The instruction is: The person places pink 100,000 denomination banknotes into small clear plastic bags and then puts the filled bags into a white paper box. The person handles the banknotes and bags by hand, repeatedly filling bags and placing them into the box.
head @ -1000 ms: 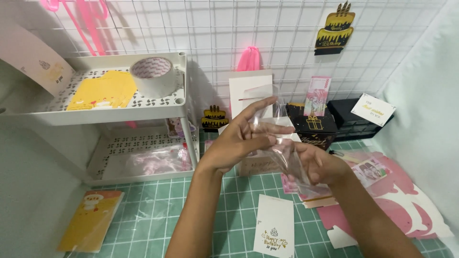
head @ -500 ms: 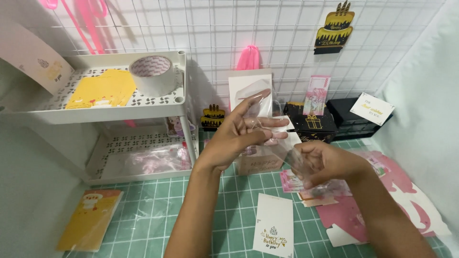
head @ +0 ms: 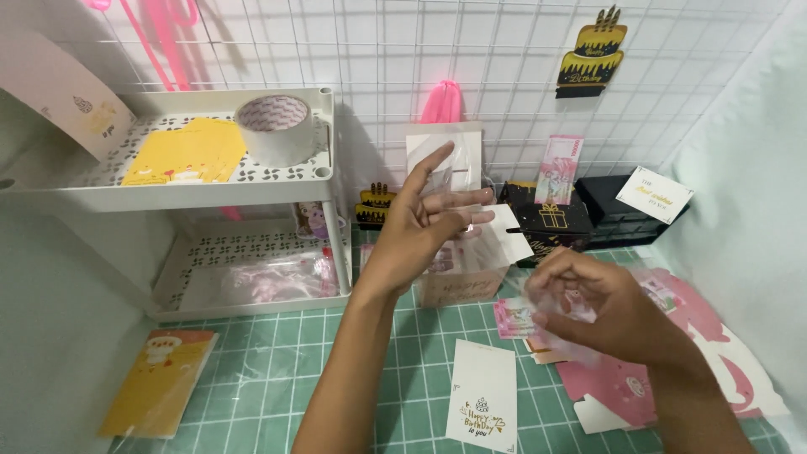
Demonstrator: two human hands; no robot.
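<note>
The right hand (head: 601,307) pinches a crumpled clear plastic sleeve (head: 561,324) in curled fingers, above the green mat (head: 269,387). The left hand (head: 420,227) is raised with fingers spread, a clear film (head: 445,181) at its fingertips. A white card (head: 481,395) lies on the mat just left of the sleeve; a tape roll (head: 273,128) sits on the shelf, well left.

glossy clear plastic sleeve (head: 561,324), matt white paper card (head: 482,395), white wire grid (head: 504,50), perforated plastic shelf (head: 168,189)
</note>
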